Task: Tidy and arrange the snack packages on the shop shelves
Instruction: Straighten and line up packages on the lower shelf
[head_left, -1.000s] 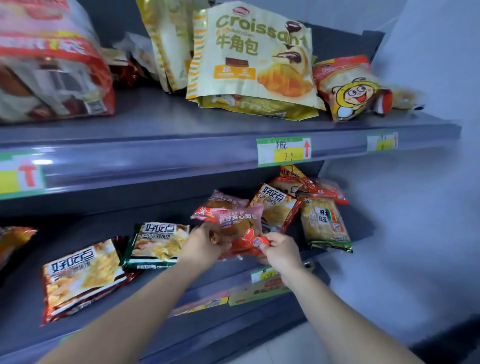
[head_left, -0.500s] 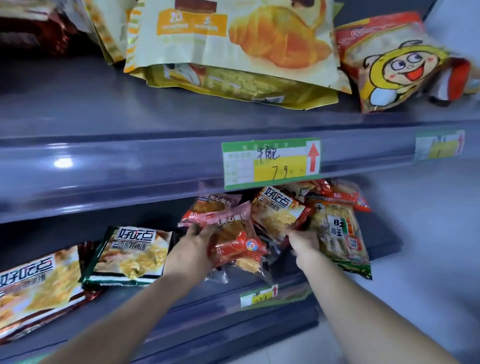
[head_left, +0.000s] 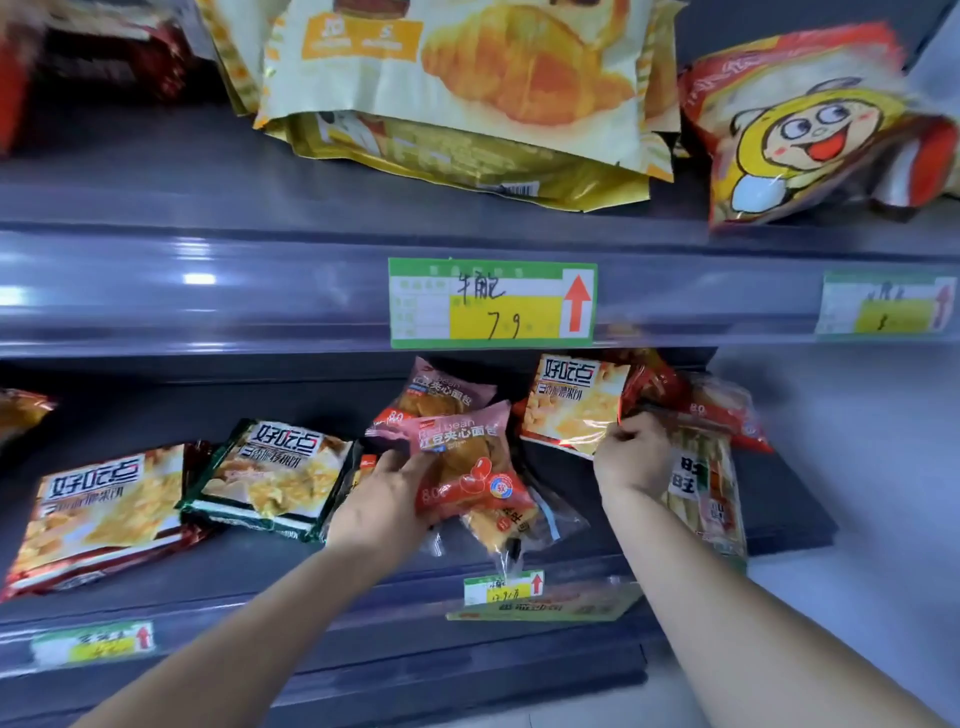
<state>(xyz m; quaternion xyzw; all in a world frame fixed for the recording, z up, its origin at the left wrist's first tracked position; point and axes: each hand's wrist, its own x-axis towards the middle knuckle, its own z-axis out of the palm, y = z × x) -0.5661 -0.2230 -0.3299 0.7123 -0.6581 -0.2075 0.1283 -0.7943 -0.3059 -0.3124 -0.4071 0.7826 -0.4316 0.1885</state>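
While both arms reach in at the lower shelf (head_left: 260, 566), the upper shelf (head_left: 156, 171) carries a big croissant bag (head_left: 467, 78) near its middle, w/ a cartoon-face bag (head_left: 810, 135) toward its right end. On the lower shelf, a red cookie pack (head_left: 98, 509) lies flat at the left, and a green cookie pack (head_left: 275, 473) just beside it overlaps its right edge. A rice cracker pack (head_left: 701, 483) sits near the right end, partly behind the right wrist. The rear cookie pack (head_left: 571, 400) leans up at the back, right of centre; the right hand (head_left: 631, 457) has its fingers curled round that pack's right edge. The left hand (head_left: 384, 499) grips a pink bread pack (head_left: 467, 462) by its left side, tilted, mid-shelf, in front of a 2nd pink pack (head_left: 441, 389) and over a clear bread pack (head_left: 514, 525) near the front edge. A green price tag (head_left: 492, 304) marked 7.9 sits on the upper shelf's front rail.
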